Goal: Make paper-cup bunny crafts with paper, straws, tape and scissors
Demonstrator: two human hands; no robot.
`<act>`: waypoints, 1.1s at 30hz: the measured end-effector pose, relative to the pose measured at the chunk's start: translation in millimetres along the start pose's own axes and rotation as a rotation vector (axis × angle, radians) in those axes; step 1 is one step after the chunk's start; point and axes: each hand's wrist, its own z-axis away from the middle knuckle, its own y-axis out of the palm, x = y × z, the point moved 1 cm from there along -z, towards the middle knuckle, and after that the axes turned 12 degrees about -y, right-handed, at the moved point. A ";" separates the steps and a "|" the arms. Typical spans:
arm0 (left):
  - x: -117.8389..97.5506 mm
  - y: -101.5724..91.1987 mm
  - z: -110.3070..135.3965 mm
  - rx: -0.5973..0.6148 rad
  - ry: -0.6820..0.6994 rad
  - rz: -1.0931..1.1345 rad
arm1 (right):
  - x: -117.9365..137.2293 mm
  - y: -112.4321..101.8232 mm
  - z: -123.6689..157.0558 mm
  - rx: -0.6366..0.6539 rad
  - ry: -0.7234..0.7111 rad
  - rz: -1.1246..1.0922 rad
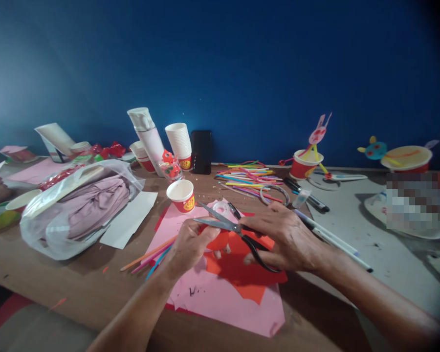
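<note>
As the right hand [284, 239] gripped black-handled steel scissors [238, 227], the left hand [190, 247] pinched flimsy red paper [218, 240] by its edge.

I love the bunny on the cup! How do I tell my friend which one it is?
Find the dark blue wall behind the wooden table. Right of the pile of colored straws sits a red paper cup. It's the only cup with a pink paper bunny standing on yellow strips.

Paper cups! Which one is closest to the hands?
It's the red-banded paper cup standing alone just beyond the left hand. The others sit farther back, like the stacked pile of cups and the rabbit-topped cup.
</note>
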 end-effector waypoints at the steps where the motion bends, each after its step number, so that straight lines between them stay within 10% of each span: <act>1: 0.5 -0.1 -0.1 0.002 -0.003 0.010 | -0.1 0.0 -0.5 -0.006 -0.004 -0.005; 33: 6.5 -2.7 -5.2 -0.013 0.028 0.023 | 0.3 0.6 -1.1 -0.016 0.018 0.036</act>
